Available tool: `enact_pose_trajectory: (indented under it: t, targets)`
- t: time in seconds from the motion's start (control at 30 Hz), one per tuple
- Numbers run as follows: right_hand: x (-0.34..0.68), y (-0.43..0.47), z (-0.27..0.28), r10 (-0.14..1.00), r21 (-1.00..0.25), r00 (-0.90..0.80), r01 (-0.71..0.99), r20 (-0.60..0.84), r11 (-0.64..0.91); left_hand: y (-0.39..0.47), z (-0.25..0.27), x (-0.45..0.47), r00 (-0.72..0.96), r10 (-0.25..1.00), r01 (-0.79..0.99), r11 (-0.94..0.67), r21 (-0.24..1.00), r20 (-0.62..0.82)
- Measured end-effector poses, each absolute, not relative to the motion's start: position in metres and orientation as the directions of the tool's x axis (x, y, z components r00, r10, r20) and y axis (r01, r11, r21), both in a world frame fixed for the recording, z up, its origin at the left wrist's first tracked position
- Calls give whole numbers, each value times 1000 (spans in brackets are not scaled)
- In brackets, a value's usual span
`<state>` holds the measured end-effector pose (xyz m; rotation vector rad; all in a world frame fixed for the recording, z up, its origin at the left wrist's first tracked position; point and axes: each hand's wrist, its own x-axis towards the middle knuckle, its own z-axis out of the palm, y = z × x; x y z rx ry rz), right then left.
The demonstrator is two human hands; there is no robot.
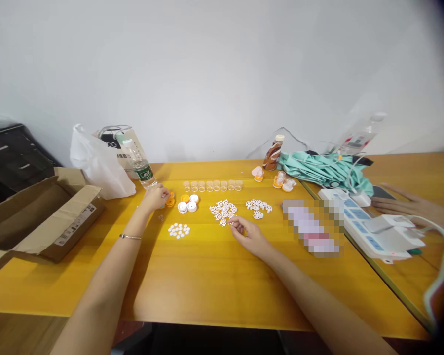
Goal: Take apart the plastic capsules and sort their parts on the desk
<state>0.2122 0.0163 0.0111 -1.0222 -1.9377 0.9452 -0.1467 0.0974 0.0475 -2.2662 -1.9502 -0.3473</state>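
Note:
My left hand (156, 198) is closed, fingertips bent together beside a small stack of orange round pieces (169, 200); what it pinches, if anything, is hidden. My right hand (249, 237) is closed in a pinch on a small white openwork piece (231, 223), at the near edge of a pile of similar white spoked pieces (224, 209). White and orange round spool-like parts (188, 203) stand between the hands. Small white discs (178, 230) lie nearer me. Behind runs a row of clear small cups (212, 186). More white openwork pieces (258, 204) lie to the right.
A cardboard box (70, 222), white plastic bag (98, 162) and water bottle (144, 170) stand left. Orange-and-clear assemblies (279, 180), a brown drink bottle (273, 154), teal cloth (321, 170) and power strip (358, 224) are right. Another person's hand (414, 207) rests far right.

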Motion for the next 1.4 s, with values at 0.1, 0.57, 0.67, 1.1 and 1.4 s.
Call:
enact_pose_trajectory:
  t: [0.1, 0.57, 0.67, 1.1, 1.4]
  targets:
    - [213, 16, 13, 874, -843, -387, 326, 295, 429, 92, 51, -141, 134, 944, 986, -158, 58, 302]
    - [334, 144, 61, 873, -727, 307, 682, 379, 76, 25, 34, -86, 399, 779, 804, -551, 224, 484]
    - [344, 163, 54, 880, -705, 340, 709, 330, -10, 26, 34, -88, 419, 777, 793, -565, 227, 470]
    - [313, 130, 65, 895, -603, 212, 794, 393, 76, 16, 43, -83, 425, 766, 757, -593, 275, 483]
    - [199, 8, 29, 805, -695, -517, 465, 290, 548, 1, 41, -54, 493, 760, 669, -643, 374, 424]
